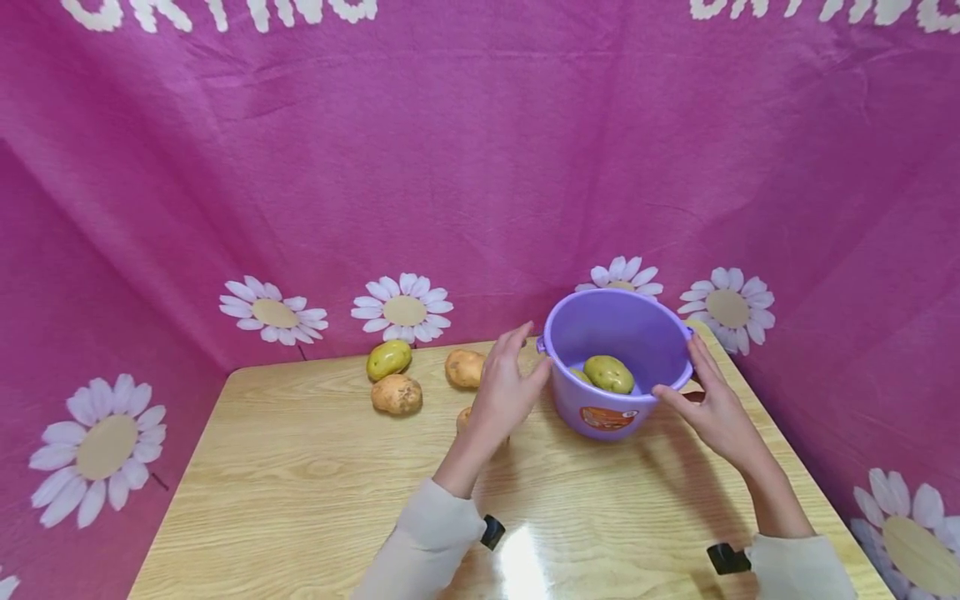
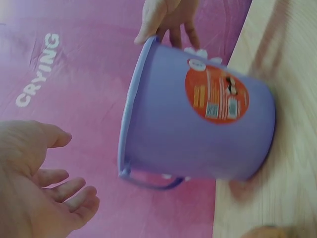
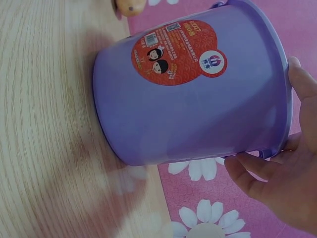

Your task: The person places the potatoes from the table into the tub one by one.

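Note:
A purple bucket with an orange-red label stands at the right side of the table, its mouth facing up toward me. Inside it lies a greenish potato, with part of another potato beside it. My right hand holds the bucket at its right rim, thumb on the rim and fingers along the outer side, as the right wrist view also shows. To the left of the bucket is my left hand, fingers loosely extended; in the left wrist view the hand is apart from the rim.
At the left back of the wooden table lie a green potato and a brown potato. Another brown potato sits near my left hand, which partly hides one more potato. A pink flowered cloth hangs behind.

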The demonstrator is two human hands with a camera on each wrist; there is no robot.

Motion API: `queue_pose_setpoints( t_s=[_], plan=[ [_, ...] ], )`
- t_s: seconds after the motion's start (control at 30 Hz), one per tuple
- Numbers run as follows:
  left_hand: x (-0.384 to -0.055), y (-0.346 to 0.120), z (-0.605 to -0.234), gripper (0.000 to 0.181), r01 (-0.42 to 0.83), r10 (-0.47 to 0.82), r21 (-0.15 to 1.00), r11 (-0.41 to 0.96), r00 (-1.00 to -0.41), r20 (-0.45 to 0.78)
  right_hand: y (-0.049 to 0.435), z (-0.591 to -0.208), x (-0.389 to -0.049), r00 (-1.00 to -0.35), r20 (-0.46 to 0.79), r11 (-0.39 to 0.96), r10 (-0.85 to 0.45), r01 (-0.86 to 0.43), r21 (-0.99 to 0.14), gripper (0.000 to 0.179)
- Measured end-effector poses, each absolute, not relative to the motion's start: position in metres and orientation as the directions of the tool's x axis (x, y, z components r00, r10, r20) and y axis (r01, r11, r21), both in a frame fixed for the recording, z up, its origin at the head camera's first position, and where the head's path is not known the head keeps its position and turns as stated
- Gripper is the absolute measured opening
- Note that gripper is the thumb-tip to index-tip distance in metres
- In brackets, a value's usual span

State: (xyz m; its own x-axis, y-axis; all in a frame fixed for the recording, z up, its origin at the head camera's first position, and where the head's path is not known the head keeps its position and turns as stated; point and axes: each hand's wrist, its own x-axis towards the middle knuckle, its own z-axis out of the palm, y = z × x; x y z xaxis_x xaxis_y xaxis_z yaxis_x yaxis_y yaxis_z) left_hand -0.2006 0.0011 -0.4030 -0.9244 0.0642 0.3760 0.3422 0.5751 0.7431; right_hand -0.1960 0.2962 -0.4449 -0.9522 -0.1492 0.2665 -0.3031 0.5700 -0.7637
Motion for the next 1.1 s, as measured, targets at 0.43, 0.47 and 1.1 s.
queue_pose_setpoints(
  t_s=[0.43,0.47,1.1],
  plan=[
    [-0.191,-0.064,-0.408,0.058,0.303,-0.008,0.761,0.574,-0.927,0.376,0.291,-0.433,-0.190,-0.947,0.276,0.559,-0.165,-0.320,-0.765,0.086],
    [-0.190,-0.067,-0.408,0.059,0.298,-0.013,0.765,0.570,-0.928,0.372,0.291,-0.434,-0.190,-0.947,0.277,0.563,-0.163,-0.320,-0.762,0.086],
    [-0.185,-0.089,-0.424,0.057,0.259,-0.021,0.780,0.570,-0.944,0.329,0.283,-0.422,-0.182,-0.945,0.277,0.545,-0.172,-0.326,-0.773,0.084]
  ],
)
